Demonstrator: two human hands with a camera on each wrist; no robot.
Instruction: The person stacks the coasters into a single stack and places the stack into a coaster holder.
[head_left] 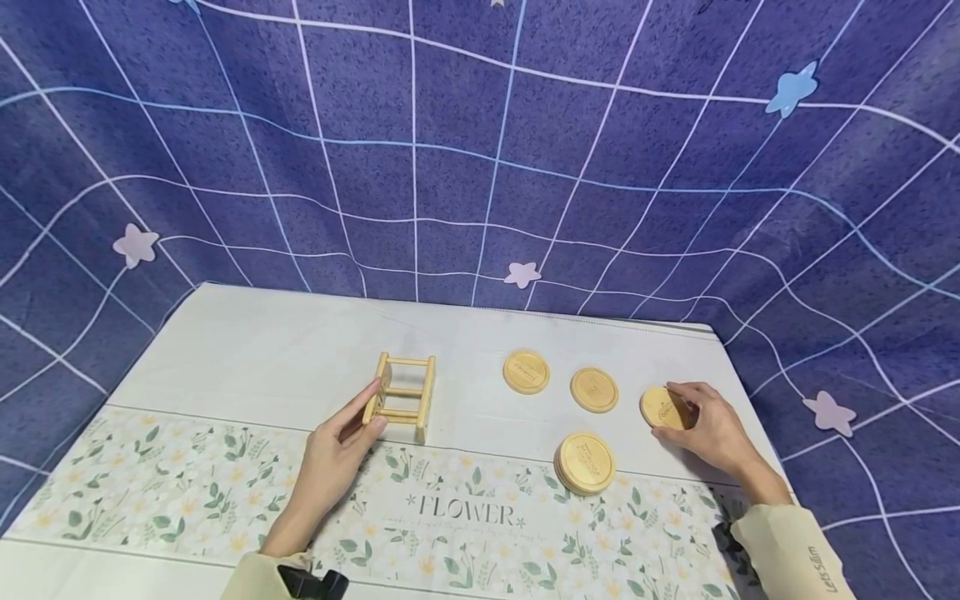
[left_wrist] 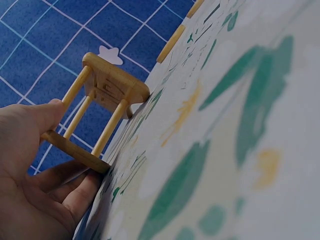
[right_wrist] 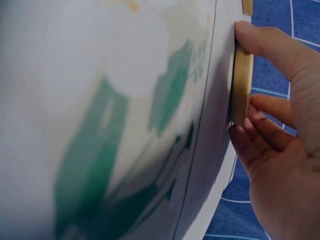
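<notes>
At the left of the table, my left hand (head_left: 330, 467) grips a small wooden coaster holder (head_left: 426, 396) by its left side, thumb and fingers around that end. In the left wrist view the holder (left_wrist: 120, 85) shows two end plates joined by round rods, with no coaster between them. Over on the right, my right hand (head_left: 712, 427) pinches a round wooden coaster (head_left: 660, 407) by its edge. The right wrist view shows this coaster (right_wrist: 242, 82) edge-on, low over or touching the table; I cannot tell which.
Two round coasters lie separately between the hands, one at left (head_left: 527, 372) and another coaster (head_left: 594, 390) beside it. A short stack of coasters (head_left: 585, 464) sits nearer, on the floral cloth (head_left: 465, 533). A purple gridded curtain (head_left: 450, 183) hangs behind the table.
</notes>
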